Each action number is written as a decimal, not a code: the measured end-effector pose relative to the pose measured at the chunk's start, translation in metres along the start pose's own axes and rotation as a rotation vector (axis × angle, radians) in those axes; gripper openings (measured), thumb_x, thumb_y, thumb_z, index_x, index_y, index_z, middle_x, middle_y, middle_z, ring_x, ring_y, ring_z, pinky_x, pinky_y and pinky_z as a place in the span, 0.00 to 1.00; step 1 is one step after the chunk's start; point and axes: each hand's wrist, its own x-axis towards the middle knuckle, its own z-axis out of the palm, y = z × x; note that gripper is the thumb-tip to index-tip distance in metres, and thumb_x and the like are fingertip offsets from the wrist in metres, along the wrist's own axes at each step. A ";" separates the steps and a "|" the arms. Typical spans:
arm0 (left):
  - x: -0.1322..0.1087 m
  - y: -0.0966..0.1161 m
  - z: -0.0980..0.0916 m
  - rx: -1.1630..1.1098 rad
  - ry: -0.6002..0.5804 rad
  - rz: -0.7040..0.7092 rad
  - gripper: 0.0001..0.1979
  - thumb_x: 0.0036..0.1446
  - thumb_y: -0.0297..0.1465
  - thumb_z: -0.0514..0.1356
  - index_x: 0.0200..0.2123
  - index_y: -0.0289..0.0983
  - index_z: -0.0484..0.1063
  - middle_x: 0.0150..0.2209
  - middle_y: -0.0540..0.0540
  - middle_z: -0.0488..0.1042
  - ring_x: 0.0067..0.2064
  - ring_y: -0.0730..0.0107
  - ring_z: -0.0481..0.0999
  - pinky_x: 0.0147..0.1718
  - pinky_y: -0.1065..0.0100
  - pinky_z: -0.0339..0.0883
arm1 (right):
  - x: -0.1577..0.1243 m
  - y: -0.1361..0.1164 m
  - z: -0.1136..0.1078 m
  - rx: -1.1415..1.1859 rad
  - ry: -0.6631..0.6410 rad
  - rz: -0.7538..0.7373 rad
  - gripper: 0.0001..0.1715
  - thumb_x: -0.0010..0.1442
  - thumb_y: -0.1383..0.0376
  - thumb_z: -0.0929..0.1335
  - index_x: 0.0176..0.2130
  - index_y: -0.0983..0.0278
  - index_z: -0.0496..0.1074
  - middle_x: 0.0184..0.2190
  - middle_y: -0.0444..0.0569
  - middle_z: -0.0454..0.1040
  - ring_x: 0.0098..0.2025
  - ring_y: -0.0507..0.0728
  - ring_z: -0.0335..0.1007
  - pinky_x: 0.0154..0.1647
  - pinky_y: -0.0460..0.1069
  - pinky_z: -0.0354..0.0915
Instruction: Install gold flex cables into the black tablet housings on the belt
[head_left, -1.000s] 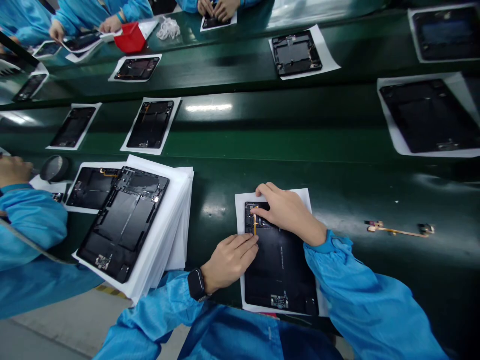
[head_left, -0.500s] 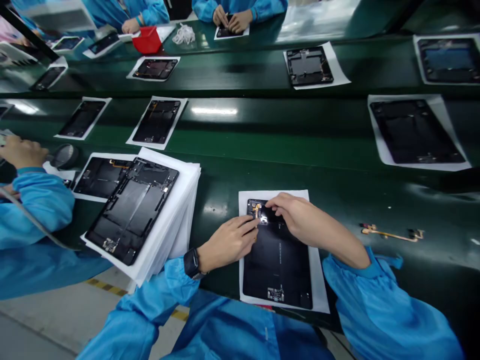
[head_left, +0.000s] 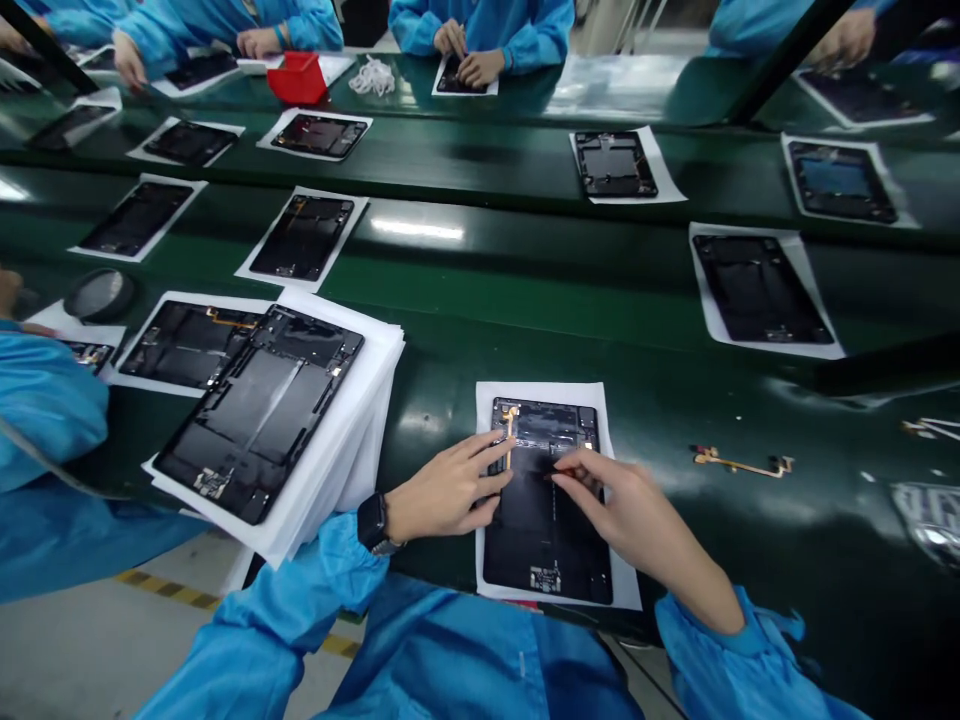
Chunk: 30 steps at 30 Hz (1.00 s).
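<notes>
A black tablet back panel lies on a white sheet on the green belt in front of me. An orange flex cable runs down its upper left corner. My left hand rests on the panel's left edge, fingers stretched out flat beside the cable. My right hand is over the panel's middle, thumb and forefinger pinched together at about 745,470; what they hold is too small to make out. A watch sits on my left wrist.
A thick stack of white sheets with another open tablet on top lies to my left. A loose flex cable lies on the belt to the right. More tablets on sheets line the belts; other people in blue coats work opposite and at my left.
My right hand has pulled back from the panel's top left corner to its middle and now pinches. The left fingers slid slightly down along the cable. The view tilted up.
</notes>
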 end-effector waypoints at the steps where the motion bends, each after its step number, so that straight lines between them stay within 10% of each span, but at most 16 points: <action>1: -0.001 -0.001 0.000 -0.013 0.004 0.005 0.16 0.60 0.27 0.56 0.51 0.32 0.72 0.64 0.35 0.60 0.70 0.49 0.51 0.64 0.51 0.59 | -0.004 -0.001 0.003 0.010 0.005 0.000 0.07 0.67 0.62 0.63 0.42 0.58 0.71 0.32 0.44 0.77 0.32 0.56 0.74 0.34 0.49 0.68; 13: -0.007 -0.009 0.005 -0.187 0.119 -0.044 0.17 0.61 0.23 0.54 0.53 0.34 0.69 0.64 0.38 0.62 0.69 0.58 0.54 0.65 0.53 0.59 | -0.005 -0.017 0.033 -0.247 0.001 -0.096 0.08 0.69 0.66 0.61 0.45 0.61 0.68 0.37 0.49 0.78 0.35 0.58 0.76 0.34 0.50 0.68; 30: -0.012 -0.015 0.008 -0.219 0.069 -0.115 0.50 0.53 0.36 0.70 0.69 0.33 0.42 0.68 0.30 0.51 0.71 0.53 0.45 0.68 0.51 0.49 | 0.003 -0.035 0.057 -0.346 0.014 -0.241 0.11 0.66 0.74 0.60 0.42 0.64 0.69 0.35 0.51 0.77 0.33 0.58 0.76 0.33 0.50 0.69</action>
